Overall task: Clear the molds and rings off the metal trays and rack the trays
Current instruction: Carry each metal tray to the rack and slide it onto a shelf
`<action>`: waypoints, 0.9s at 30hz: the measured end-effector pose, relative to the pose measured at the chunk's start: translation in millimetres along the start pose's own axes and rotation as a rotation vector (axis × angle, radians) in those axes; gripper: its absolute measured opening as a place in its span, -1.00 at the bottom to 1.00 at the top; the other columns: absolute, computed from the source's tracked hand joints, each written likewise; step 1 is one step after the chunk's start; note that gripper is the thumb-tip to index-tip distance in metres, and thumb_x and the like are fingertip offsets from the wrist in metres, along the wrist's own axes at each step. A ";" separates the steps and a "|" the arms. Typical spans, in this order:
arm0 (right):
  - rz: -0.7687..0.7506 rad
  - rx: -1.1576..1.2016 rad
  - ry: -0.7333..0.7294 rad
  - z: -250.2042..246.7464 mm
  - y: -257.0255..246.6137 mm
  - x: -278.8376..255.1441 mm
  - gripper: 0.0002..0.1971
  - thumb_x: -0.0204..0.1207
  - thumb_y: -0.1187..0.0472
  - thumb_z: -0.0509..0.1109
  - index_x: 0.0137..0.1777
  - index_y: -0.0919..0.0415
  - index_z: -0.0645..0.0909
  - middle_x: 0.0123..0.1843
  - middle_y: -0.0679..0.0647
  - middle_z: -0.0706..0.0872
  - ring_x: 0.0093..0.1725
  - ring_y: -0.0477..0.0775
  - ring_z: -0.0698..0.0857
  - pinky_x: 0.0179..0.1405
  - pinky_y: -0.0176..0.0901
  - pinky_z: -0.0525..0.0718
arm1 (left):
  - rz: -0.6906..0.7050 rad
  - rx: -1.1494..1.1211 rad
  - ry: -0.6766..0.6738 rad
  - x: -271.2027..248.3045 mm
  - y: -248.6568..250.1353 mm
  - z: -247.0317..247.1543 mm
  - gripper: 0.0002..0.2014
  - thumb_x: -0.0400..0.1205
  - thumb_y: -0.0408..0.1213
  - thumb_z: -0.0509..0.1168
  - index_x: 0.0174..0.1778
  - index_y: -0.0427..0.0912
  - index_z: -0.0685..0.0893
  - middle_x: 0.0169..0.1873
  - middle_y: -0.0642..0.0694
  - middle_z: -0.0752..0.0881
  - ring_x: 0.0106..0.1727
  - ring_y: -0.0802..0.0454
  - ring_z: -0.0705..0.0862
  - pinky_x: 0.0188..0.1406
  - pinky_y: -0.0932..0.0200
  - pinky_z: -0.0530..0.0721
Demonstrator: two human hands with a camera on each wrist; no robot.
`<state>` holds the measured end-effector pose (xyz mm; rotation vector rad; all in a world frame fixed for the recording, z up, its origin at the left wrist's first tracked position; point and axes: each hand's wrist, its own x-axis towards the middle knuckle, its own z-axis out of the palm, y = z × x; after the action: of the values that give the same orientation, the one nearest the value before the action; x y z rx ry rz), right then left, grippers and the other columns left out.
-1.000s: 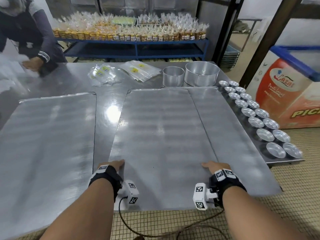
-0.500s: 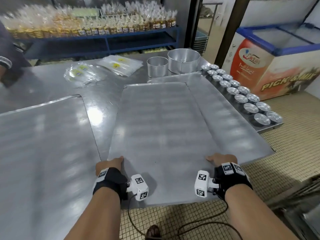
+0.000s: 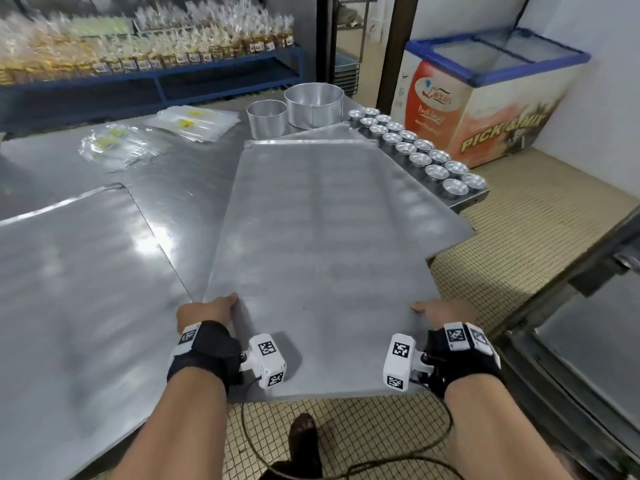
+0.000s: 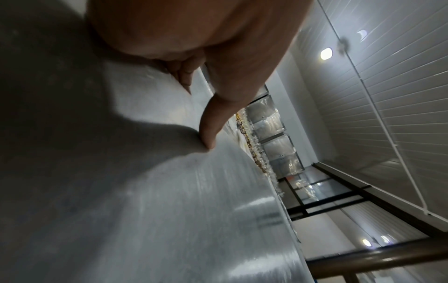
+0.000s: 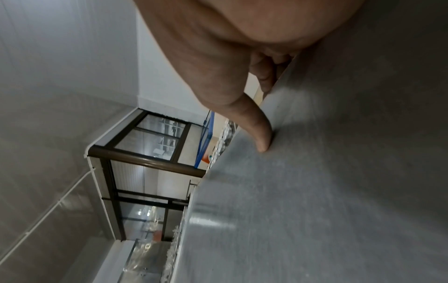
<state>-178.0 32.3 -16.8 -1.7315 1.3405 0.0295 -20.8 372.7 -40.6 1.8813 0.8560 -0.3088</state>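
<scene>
Two hands, left hand (image 3: 207, 311) and right hand (image 3: 446, 311), gripping cleared metal tray (image 3: 322, 251) by its side edges, thumbs on top, fingers curled beneath; likely next, carrying level to rack.

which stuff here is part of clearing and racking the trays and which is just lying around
Part of the job:
- top tray, gripped by left hand and right hand
- tray underneath
- left tray
- small molds
- two rings

Just lying about:
- plastic bags
- shelf of packed goods
- chest freezer
</scene>
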 end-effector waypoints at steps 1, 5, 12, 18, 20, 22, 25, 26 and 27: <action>0.009 0.033 0.027 -4.5 9.8 -8.3 -0.53 0.50 0.19 0.53 0.36 0.39 0.63 0.36 0.30 0.68 0.35 0.29 0.66 0.07 -0.07 0.60 | 0.015 0.011 -0.013 -5.8 -1.9 -2.3 -0.15 0.33 0.01 0.65 0.42 -0.44 0.54 0.21 -0.37 0.72 0.11 -0.36 0.73 0.20 -0.16 0.72; 0.097 0.154 0.122 -22.0 37.2 -43.8 -0.57 0.44 0.18 0.59 0.23 0.42 0.67 0.26 0.30 0.73 0.10 0.26 0.73 -0.20 -0.21 0.53 | 0.072 0.069 -0.066 -19.7 -7.6 -7.1 -0.16 0.32 0.02 0.65 0.40 -0.41 0.56 0.16 -0.36 0.74 0.06 -0.33 0.75 0.15 -0.15 0.75; 0.257 0.379 0.331 -38.4 71.2 -108.7 -0.44 0.23 0.27 0.72 0.17 0.56 0.67 0.09 0.36 0.78 -0.01 0.31 0.77 -0.03 0.04 0.74 | 0.203 0.169 -0.233 -30.6 1.3 -4.4 -0.26 0.36 -0.04 0.64 0.32 -0.47 0.63 0.24 -0.38 0.72 0.18 -0.32 0.73 0.26 -0.08 0.68; 0.310 0.480 0.463 -46.5 111.5 -177.6 -0.59 0.35 0.26 0.65 0.11 0.50 0.69 -0.09 0.25 0.72 -0.18 0.20 0.68 -0.33 -0.14 0.53 | 0.315 0.292 -0.424 -48.0 0.6 -8.9 -0.58 0.30 -0.06 0.64 -0.12 -0.32 0.80 -0.09 -0.28 0.82 -0.22 -0.19 0.77 -0.18 0.04 0.71; 0.327 0.509 0.520 -48.6 125.4 -202.4 -0.56 0.34 0.24 0.65 0.13 0.50 0.69 -0.03 0.26 0.75 -0.13 0.21 0.72 -0.20 -0.09 0.61 | 0.372 0.309 -0.459 -57.5 -1.2 -11.1 -0.48 0.28 0.02 0.63 -0.04 -0.32 0.79 -0.06 -0.28 0.81 -0.10 -0.24 0.80 -0.08 -0.02 0.76; 0.348 0.528 0.569 -50.9 138.7 -227.3 -0.54 0.35 0.23 0.64 0.12 0.54 0.64 0.06 0.29 0.75 -0.03 0.24 0.74 -0.03 -0.02 0.69 | 0.449 0.309 -0.499 -69.1 -3.5 -10.2 -0.48 0.37 0.03 0.59 0.05 -0.32 0.74 0.00 -0.30 0.77 0.01 -0.26 0.76 0.02 -0.03 0.70; 0.362 0.600 0.677 -55.6 164.2 -257.4 -0.74 0.37 0.35 0.61 -0.10 0.43 0.59 -0.11 0.26 0.74 -0.19 0.22 0.69 -0.08 -0.01 0.68 | 0.450 0.310 -0.580 -88.2 -11.2 -5.1 -0.50 0.39 0.10 0.53 0.01 -0.23 0.63 -0.04 -0.20 0.71 -0.12 -0.15 0.65 0.04 0.07 0.62; 0.363 0.604 0.704 -57.1 171.5 -268.7 -0.77 0.38 0.36 0.60 -0.14 0.42 0.59 -0.18 0.24 0.72 -0.23 0.21 0.68 -0.12 -0.01 0.67 | 0.445 0.292 -0.613 -96.8 -13.9 -3.9 -0.53 0.41 0.05 0.55 -0.01 -0.24 0.63 -0.07 -0.20 0.72 -0.15 -0.13 0.66 0.01 0.09 0.61; 0.369 0.615 0.711 -59.1 179.3 -278.0 -0.79 0.39 0.33 0.59 -0.12 0.43 0.63 -0.16 0.26 0.73 -0.19 0.25 0.71 -0.10 0.01 0.66 | 0.456 0.257 -0.623 -104.6 -17.2 -2.5 -0.58 0.41 -0.02 0.58 -0.05 -0.26 0.66 -0.12 -0.21 0.75 -0.16 -0.14 0.70 -0.03 0.09 0.62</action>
<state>-458.9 205.1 47.6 -0.9723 1.9041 -0.7725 -107.8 334.8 6.7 1.9779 -0.0371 -0.6928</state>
